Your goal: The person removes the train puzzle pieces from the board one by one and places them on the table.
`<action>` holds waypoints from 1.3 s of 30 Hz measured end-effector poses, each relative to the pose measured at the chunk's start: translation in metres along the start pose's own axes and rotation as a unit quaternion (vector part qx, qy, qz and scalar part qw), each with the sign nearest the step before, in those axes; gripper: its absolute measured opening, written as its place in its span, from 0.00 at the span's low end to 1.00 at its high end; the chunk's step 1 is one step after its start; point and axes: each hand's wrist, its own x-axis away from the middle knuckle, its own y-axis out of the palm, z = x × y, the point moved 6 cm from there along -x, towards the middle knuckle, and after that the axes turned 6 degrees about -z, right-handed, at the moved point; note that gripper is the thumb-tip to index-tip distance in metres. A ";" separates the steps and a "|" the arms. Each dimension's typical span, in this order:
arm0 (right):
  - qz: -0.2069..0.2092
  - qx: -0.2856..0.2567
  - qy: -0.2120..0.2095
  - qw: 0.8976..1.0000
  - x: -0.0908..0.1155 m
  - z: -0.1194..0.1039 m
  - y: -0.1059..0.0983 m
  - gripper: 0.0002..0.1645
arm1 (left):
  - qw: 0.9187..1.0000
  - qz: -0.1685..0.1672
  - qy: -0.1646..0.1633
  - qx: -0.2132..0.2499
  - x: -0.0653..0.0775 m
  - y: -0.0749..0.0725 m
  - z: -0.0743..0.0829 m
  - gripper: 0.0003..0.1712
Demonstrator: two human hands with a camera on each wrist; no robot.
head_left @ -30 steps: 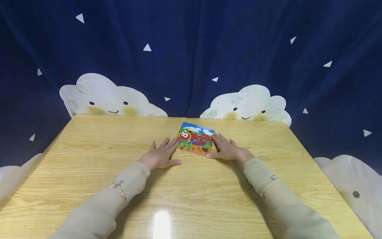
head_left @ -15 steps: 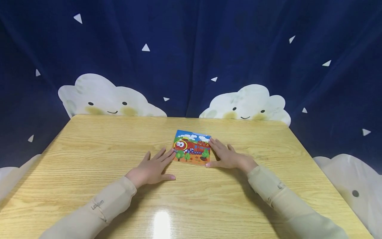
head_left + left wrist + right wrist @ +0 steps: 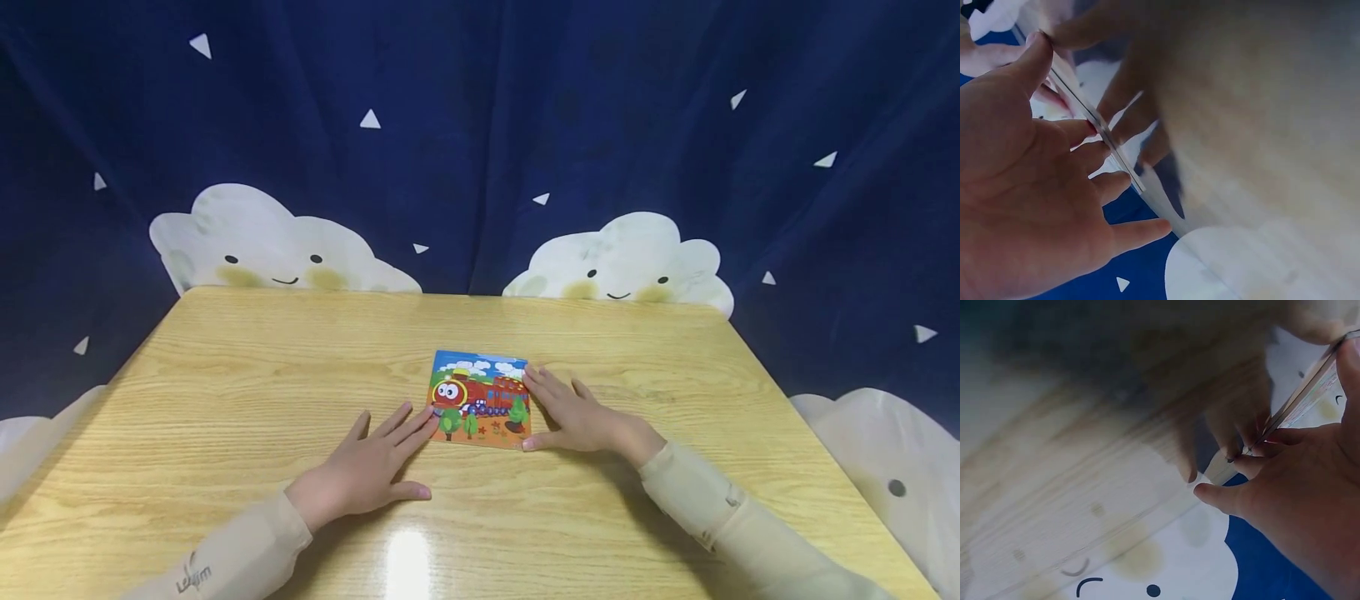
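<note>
A thin flat board (image 3: 480, 400) with a picture of a red cartoon train, trees and clouds lies face up on the wooden table. My left hand (image 3: 367, 467) rests by its left side, straight fingers spread and fingertips at the lower left edge, the thumb out to the front. On the opposite side my right hand (image 3: 573, 417) lies with its fingertips along the right edge and its thumb at the front right corner. In the left wrist view the board's thin edge (image 3: 1124, 161) shows at the fingertips. The right wrist view shows the board's edge (image 3: 1304, 387) beside the right fingers.
The glossy wooden table (image 3: 247, 367) reflects a bright light near its front. Behind it hangs a dark blue curtain (image 3: 480, 150) with white triangles and smiling clouds, which also runs along both sides.
The board has slid toward me and slightly left, turning a little so it lies straighter. Both hands have moved back with it, staying at its sides.
</note>
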 end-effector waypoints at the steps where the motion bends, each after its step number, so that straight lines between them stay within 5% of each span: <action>1: 0.000 0.002 -0.003 1.000 0.002 -0.001 0.001 0.60 | 1.000 0.002 0.003 0.000 0.003 0.001 0.002 0.50; 14: 0.006 0.000 -0.038 0.999 0.025 -0.018 0.014 0.60 | 0.999 0.015 0.033 -0.019 0.029 0.019 0.016 0.53; 26: 0.013 -0.001 -0.058 0.998 0.045 -0.029 0.028 0.61 | 0.990 0.055 0.069 -0.109 0.050 0.036 0.029 0.53; 30: 0.024 0.006 -0.070 0.997 0.053 -0.035 0.034 0.60 | 0.974 0.092 0.093 -0.183 0.057 0.045 0.030 0.54; 36: 0.031 0.014 -0.065 0.997 0.060 -0.041 0.040 0.61 | 0.929 0.195 0.119 -0.292 0.066 0.049 0.035 0.58; 39: 0.032 0.016 -0.062 0.997 0.061 -0.041 0.042 0.62 | 0.920 0.216 0.123 -0.303 0.068 0.049 0.035 0.58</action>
